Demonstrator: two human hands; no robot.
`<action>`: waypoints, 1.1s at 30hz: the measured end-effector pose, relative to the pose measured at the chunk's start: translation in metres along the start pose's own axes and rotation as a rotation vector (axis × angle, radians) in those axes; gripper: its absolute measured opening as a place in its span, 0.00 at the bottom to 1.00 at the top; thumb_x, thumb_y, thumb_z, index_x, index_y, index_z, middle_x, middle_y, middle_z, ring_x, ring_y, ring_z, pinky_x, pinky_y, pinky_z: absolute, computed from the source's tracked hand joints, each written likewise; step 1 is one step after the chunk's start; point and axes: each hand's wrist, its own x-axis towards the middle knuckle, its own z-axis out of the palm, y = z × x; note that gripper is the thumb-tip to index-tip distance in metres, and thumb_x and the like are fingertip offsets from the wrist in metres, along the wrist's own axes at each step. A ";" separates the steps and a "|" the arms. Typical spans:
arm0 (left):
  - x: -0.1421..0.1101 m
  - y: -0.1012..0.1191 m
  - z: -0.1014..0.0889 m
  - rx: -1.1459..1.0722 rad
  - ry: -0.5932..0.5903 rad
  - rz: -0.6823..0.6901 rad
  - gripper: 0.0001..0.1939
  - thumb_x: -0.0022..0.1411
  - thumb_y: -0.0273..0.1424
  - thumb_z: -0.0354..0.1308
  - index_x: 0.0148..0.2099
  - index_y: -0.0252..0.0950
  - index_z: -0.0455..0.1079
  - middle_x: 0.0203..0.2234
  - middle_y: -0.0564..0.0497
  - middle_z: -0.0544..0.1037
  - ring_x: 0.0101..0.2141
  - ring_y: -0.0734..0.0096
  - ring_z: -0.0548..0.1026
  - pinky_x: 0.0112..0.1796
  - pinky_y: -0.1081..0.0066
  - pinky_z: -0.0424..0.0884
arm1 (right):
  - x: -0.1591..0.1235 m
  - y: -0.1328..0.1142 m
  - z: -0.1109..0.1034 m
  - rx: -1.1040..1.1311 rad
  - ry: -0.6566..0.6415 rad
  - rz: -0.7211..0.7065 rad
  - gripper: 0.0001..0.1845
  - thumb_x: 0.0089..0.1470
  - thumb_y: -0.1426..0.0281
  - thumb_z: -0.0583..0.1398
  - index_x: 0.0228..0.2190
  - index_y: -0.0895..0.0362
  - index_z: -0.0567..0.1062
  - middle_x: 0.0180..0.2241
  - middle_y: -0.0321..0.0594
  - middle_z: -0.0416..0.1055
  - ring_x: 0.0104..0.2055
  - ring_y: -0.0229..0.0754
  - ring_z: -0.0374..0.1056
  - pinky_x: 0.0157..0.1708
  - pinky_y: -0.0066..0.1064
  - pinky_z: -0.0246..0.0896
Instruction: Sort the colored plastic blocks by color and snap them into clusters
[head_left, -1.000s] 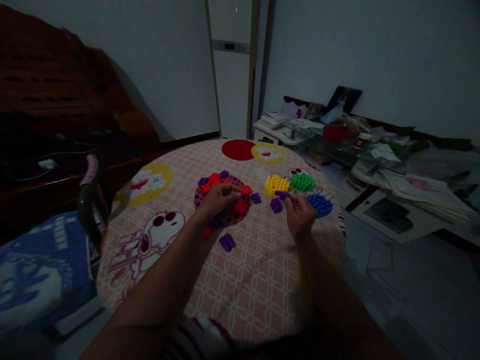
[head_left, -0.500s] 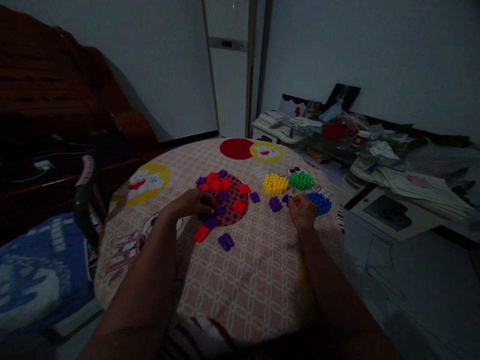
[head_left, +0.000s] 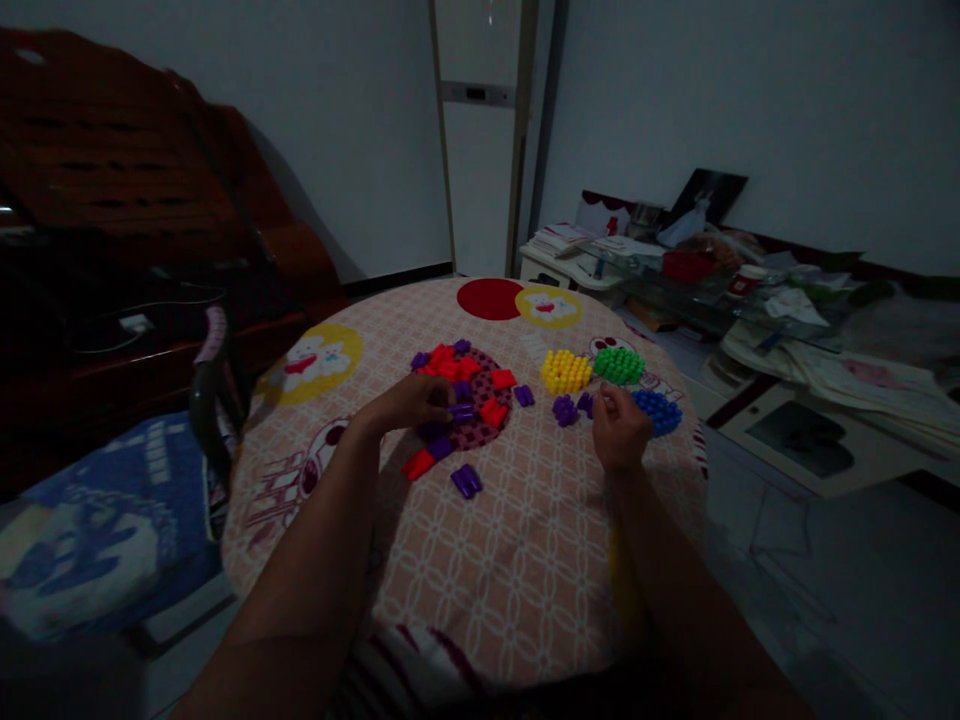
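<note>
My left hand reaches over the left part of the dark, patterned round patch in the tablecloth. Its thumb and fingers are closed at the end of a purple building block. Red blocks lie bunched just beyond it, with a joined red and purple piece on the near side. My right hand is pinched at a small purple block, partly hidden by the fingers. Left of that lies a cluster of purple blocks.
Yellow, green and blue clusters of knobbly blocks stand at the right of the round table. A loose purple piece lies nearer me. A chair is at the left, a cluttered glass stand at the right.
My left hand moved from the red blocks leftward and nearer, down to a purple block. My right hand lowered its purple block beside the purple cluster. The view swung slightly left.
</note>
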 end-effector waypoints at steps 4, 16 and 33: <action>0.002 0.009 0.002 -0.092 0.043 -0.003 0.11 0.47 0.37 0.64 0.31 0.36 0.73 0.22 0.54 0.76 0.26 0.70 0.73 0.28 0.74 0.65 | -0.009 -0.015 0.005 0.101 -0.064 -0.113 0.16 0.62 0.60 0.55 0.33 0.56 0.77 0.28 0.44 0.78 0.30 0.42 0.73 0.34 0.31 0.65; 0.019 0.065 0.059 -0.297 0.044 0.216 0.04 0.52 0.29 0.60 0.33 0.36 0.71 0.25 0.54 0.75 0.27 0.72 0.72 0.29 0.74 0.66 | -0.028 -0.052 0.009 0.367 -0.361 -0.330 0.14 0.64 0.63 0.56 0.37 0.56 0.79 0.30 0.41 0.78 0.30 0.40 0.73 0.32 0.29 0.66; 0.027 0.053 0.058 -0.197 0.206 0.207 0.14 0.57 0.38 0.59 0.41 0.35 0.79 0.40 0.46 0.82 0.41 0.60 0.79 0.40 0.67 0.74 | 0.008 0.003 -0.004 -0.198 -0.160 0.090 0.17 0.56 0.58 0.61 0.22 0.55 0.76 0.22 0.41 0.75 0.25 0.41 0.68 0.28 0.31 0.53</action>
